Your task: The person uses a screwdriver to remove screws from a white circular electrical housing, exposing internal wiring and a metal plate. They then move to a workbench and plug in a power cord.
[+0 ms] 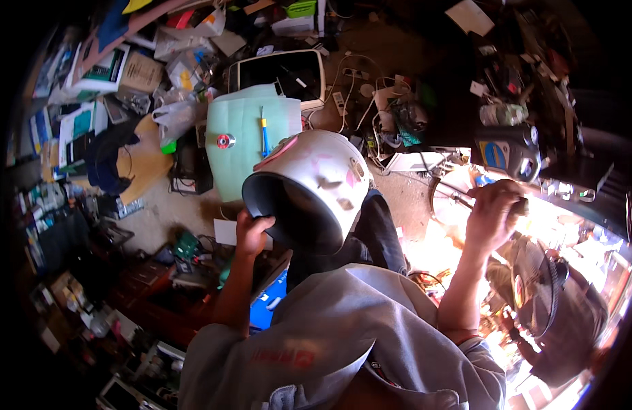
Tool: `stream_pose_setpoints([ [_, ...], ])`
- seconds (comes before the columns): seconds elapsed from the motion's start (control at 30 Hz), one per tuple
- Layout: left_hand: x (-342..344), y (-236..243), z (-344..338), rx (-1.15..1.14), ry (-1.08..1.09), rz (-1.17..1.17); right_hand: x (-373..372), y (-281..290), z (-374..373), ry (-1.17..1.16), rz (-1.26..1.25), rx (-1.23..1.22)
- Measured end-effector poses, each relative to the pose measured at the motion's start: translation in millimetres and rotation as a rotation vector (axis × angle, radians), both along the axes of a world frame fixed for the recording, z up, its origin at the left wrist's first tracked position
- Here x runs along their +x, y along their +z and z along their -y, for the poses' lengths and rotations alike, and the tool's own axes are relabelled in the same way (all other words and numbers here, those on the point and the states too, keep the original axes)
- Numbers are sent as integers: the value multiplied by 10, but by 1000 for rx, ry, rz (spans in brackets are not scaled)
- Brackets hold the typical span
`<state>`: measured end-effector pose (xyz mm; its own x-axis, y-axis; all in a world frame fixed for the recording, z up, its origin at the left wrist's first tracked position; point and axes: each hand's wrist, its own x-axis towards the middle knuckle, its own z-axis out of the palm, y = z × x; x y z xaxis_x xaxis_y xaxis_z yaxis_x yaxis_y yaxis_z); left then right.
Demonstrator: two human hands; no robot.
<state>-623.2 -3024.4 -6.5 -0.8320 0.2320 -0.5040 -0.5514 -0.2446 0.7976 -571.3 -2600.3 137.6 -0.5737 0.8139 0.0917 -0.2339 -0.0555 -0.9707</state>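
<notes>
A white motorcycle helmet [327,164] with pink markings and small holes sits over my lap, its dark opening tilted toward me. My left hand [251,234] grips the helmet's lower left rim, thumb at the inner edge. Off to the right and apart from the helmet, my right hand [495,213] is raised in a closed grip. A thin dark rod [461,199] sticks out of that fist on its left side, and a dark end shows on the other. Its exact kind is unclear. Part of the helmet's interior is in shadow.
Ahead lies a pale green sheet [227,164] bearing a red-and-white ring [225,141] and a blue-and-yellow stick [265,137]. Behind it is a white-framed screen [314,72]. A dark jug [509,152], a backpack [562,301] and loose cables crowd the right; boxes fill the left.
</notes>
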Motion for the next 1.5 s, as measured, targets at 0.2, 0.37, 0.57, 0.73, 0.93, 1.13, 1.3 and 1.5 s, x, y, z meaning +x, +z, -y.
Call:
stream_pose_setpoints([
  [0.2,-122,-46,-22,472,-13,139,513,-28,538,358,230,224],
  [0.37,-257,134,-288,433,-127,247,543,110,709,421,89,-77],
  [0.57,-398,224,-353,400,-195,157,420,280,562,544,280,277],
  [0.73,-525,339,-341,341,-240,60,312,201,628,499,161,-97],
  [0.93,-590,576,-325,389,-171,33,247,337,488,571,418,196],
  [1.13,-755,723,-275,47,-120,-122,-51,463,408,575,619,469],
  [1.3,-856,857,-284,-17,-236,-192,-229,440,320,652,709,717],
  [1.5,-832,847,-296,-66,-252,-243,-363,390,278,747,826,826],
])
